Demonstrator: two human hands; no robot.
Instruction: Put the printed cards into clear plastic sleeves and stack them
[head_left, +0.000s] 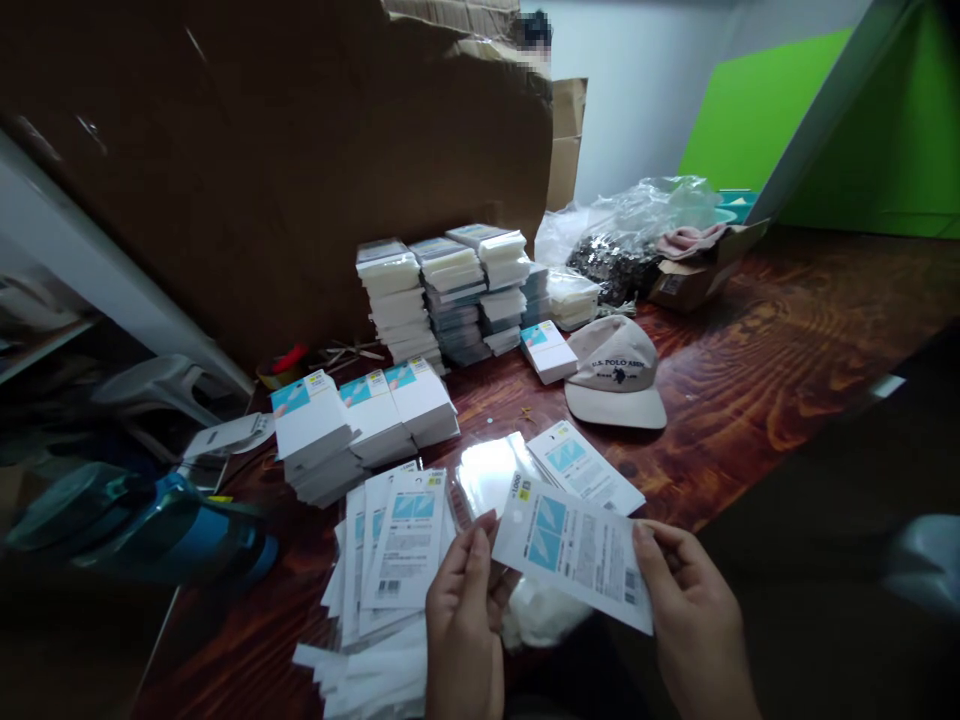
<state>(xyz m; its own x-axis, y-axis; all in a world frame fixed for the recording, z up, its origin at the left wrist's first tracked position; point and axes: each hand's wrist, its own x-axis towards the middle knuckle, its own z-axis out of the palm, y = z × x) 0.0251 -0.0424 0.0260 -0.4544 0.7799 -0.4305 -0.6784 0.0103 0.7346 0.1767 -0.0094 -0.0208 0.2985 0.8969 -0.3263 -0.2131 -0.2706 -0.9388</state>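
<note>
My right hand [686, 590] pinches the right end of a printed packaging card [577, 550], which has blue pictures, small text and a barcode. At the card's left end, my left hand [469, 605] is closed, its thumb and fingertips against the edge. Left of that hand lies a fanned pile of similar cards [409, 540] on the table. Just beyond the held card are a stack of clear plastic sleeves [491, 470] and another small pile of printed cards [589, 465]. Something white and crumpled [544, 610] shows below the card.
White card stacks [311, 420] stand at the left, taller stacks [390, 290] behind. A beige cap [615, 370] sits beside a small card stack [547, 350]. Farther back are a plastic bag [652, 210] and an open carton [690, 275]. A blue water bottle [202, 540] lies left.
</note>
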